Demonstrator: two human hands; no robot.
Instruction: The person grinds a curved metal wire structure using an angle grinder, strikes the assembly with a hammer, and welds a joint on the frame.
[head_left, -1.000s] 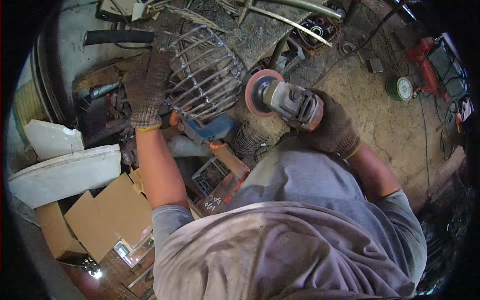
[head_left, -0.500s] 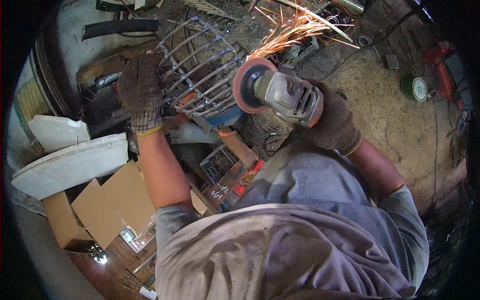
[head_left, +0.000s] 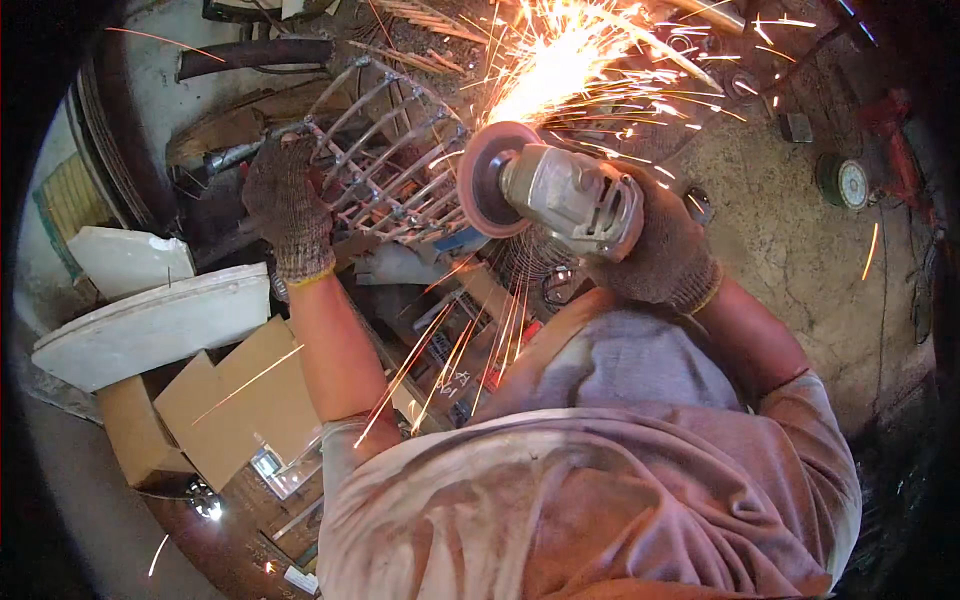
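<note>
A brown knitted glove covers my left hand (head_left: pixel 290 210), which is closed round the left end of a welded metal rod grate (head_left: pixel 378 190). My right hand (head_left: pixel 668 245), gloved alike, is wrapped round the body of an angle grinder (head_left: pixel 570 195). Its reddish round disc (head_left: pixel 482 190) meets the grate's right edge; the exact contact point is hidden. A thick burst of bright sparks (head_left: pixel 560 70) flies away from the disc toward the far side, and thinner streaks fall toward my lap. The fingers of both hands are partly hidden.
White curved slabs (head_left: pixel 160 320) and a cardboard box (head_left: pixel 240 390) lie at the left. A green-edged spool (head_left: pixel 850 183) and a red tool (head_left: pixel 895 150) sit on the floor at the right. Scrap rods (head_left: pixel 430 20) and a dark hose (head_left: pixel 255 57) lie at the far side.
The sparks have become far larger and brighter, with streaks now reaching my lap. The grinder has shifted slightly left, and the grate has tilted a little. Both hands keep their grip.
</note>
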